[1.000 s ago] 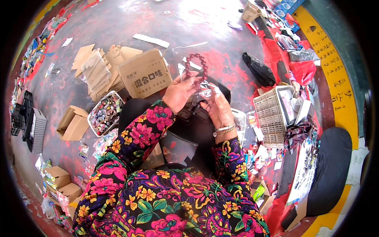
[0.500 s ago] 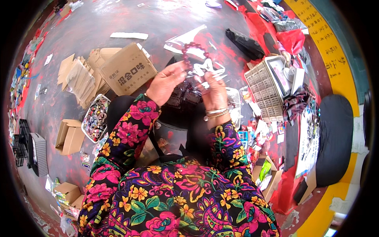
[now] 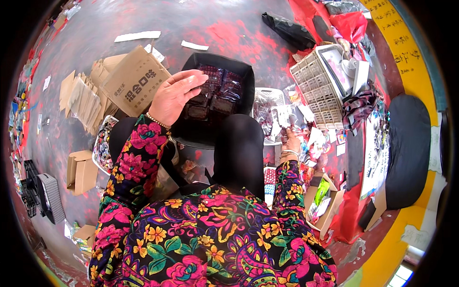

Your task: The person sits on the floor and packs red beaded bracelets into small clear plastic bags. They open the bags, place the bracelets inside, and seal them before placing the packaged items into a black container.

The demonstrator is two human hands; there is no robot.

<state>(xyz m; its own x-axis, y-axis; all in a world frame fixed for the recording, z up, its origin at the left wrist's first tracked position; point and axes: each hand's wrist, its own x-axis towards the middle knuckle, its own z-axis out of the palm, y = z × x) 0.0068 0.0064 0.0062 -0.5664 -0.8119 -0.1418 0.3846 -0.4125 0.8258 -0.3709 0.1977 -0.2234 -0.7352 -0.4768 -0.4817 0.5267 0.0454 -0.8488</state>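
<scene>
My left hand point(image 3: 178, 95) hovers over the near left part of a black bin point(image 3: 247, 91), fingers stretched out and nothing in them. Inside the bin lie several clear packets of dark red beads point(image 3: 231, 86). Off to the right, my right hand point(image 3: 290, 142) has its fingers closed at a clear plastic bag point(image 3: 289, 117) with white parts, just beside a white basket point(image 3: 267, 91). More clear plastic and dark red beads lie in that basket. Part of the bag blends into the clutter around it.
Flattened cardboard and a box point(image 3: 136, 79) lie left of the bin. A beige crate point(image 3: 313, 91) stands at the right, with an open carton point(image 3: 330, 210) nearer me. A basket of small colourful items point(image 3: 103, 146) sits by my left knee.
Both hands earlier held a dark red bead bracelet and white-and-clear packaging above the bin. They have parted: the left is empty, and the right has moved right and nearer me.
</scene>
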